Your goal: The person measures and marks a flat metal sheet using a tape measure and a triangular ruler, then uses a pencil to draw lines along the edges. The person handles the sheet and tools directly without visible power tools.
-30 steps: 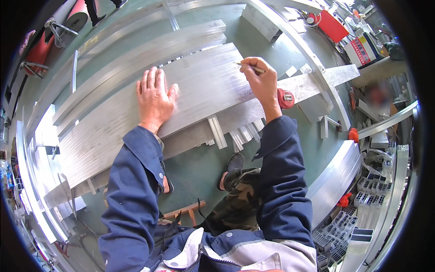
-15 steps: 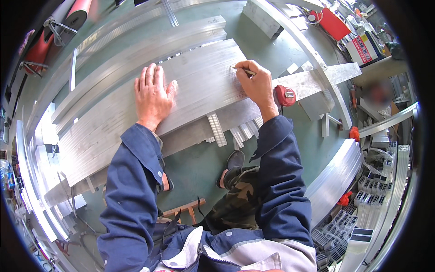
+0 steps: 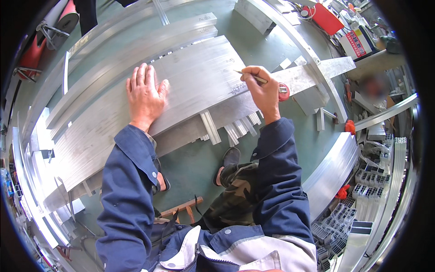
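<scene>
My left hand lies flat on a row of long silvery metal profiles, fingers stretched and thumb spread. Between the closed fingers of my right hand is a pencil. It points left over the right end of the profiles, where dark handwritten marks show. Whether its tip touches the metal I cannot tell. A red tape measure sits just beyond my right hand, which partly hides it.
Longer metal bars run behind the profiles. A metal support beam extends right. Below right, bundled profiles and cut hollow sections are stacked. A wooden stool stands by my legs. A person's dark trouser leg shows at upper left.
My right hand has drawn back slightly from the profile ends, uncovering handwritten marks. The pencil stays in it. My left hand keeps its place on the metal. A dark trouser leg has appeared at upper left.
</scene>
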`<action>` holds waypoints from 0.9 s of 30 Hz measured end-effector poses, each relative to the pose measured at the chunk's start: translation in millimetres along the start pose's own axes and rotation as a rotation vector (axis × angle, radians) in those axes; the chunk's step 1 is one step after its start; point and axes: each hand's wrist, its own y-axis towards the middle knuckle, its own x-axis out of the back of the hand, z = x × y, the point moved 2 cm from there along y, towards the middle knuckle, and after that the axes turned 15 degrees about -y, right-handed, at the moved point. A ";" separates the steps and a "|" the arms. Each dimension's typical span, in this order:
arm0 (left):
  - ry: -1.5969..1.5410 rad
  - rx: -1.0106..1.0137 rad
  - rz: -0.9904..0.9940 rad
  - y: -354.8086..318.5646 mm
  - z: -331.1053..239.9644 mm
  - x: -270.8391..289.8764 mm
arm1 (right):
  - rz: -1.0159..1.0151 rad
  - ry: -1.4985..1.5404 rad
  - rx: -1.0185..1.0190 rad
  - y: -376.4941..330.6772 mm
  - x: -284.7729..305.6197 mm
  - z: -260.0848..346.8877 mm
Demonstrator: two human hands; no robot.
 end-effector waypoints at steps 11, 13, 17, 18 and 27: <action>0.025 -0.007 0.018 -0.1 -3.5 1.6 | 0.041 -0.269 0.148 -2.3 -7.7 -0.2; 0.027 -0.005 0.019 0.9 -2.0 3.1 | 0.040 -0.290 0.125 -3.1 -8.0 -4.5; 0.017 0.002 0.023 1.4 -4.7 4.0 | 0.003 -0.265 0.090 -3.5 -8.6 -4.5; 0.014 0.002 0.018 1.5 -3.8 3.5 | 0.015 -0.257 0.100 -3.4 -8.9 -1.5; 0.025 -0.012 0.008 0.1 -2.5 2.5 | -0.025 0.023 -0.018 -13.8 8.5 0.8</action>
